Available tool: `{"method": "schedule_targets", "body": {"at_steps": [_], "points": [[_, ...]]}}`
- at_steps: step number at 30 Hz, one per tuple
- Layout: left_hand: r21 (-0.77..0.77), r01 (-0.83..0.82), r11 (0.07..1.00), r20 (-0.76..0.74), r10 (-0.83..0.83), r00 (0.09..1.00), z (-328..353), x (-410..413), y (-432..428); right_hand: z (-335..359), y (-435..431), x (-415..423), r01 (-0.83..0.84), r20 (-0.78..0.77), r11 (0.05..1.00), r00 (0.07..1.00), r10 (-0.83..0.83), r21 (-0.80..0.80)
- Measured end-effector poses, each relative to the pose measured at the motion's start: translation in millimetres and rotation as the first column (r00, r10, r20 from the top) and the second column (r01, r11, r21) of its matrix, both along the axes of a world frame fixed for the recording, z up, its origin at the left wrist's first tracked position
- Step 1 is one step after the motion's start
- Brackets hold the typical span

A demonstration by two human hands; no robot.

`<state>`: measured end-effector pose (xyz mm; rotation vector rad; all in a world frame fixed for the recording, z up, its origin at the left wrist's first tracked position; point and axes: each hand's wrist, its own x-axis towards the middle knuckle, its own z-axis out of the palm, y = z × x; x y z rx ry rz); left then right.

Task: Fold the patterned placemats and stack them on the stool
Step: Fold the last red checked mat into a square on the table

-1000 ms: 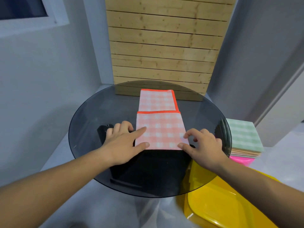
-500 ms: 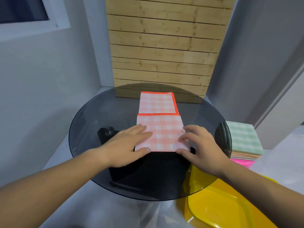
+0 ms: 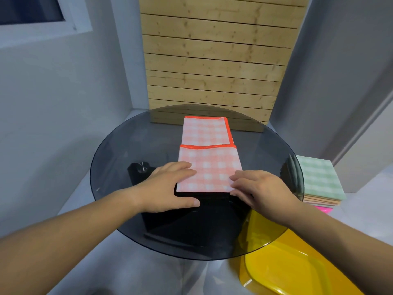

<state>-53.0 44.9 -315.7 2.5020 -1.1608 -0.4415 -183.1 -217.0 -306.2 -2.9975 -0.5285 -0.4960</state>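
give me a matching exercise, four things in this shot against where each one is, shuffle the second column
Things
1 pink checked placemat
2 green checked placemat
3 yellow plastic seat
4 wooden slat panel

Places
a on top of the stack at the right
b standing behind the glass table
c lying on the glass table
d low at the near right, partly under the table's rim

Pairs: 1-c, 2-a, 3-d, 4-b
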Motion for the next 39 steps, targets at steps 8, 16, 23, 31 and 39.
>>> {"method": "schedule_targets", "body": {"at_steps": [8,16,23,31,39], "points": [[-0.012,0.003,1.0,-0.002,-0.003,1.0,9,-5,2,3,1,-3,0.087,-0.055,0.97,0.996,-0.076,0.229],[-0.262,-0.141,0.955,-0.129,0.11,0.986,18,-3,6,38,15,-8,0.146,-0.088,0.804,0.989,-0.116,0.577],[-0.417,-0.257,0.872,-0.159,0.208,0.965,23,3,-5,65,24,6,0.099,0.008,0.655,0.987,-0.158,0.749],[-0.518,-0.449,0.728,-0.35,0.299,0.888,27,16,-26,63,11,33,0.221,-0.163,0.24,0.957,-0.24,0.945],[-0.315,-0.517,0.796,-0.274,0.445,0.853,18,29,-41,14,-8,41,0.593,-0.458,0.459,0.804,-0.38,0.661]]}}
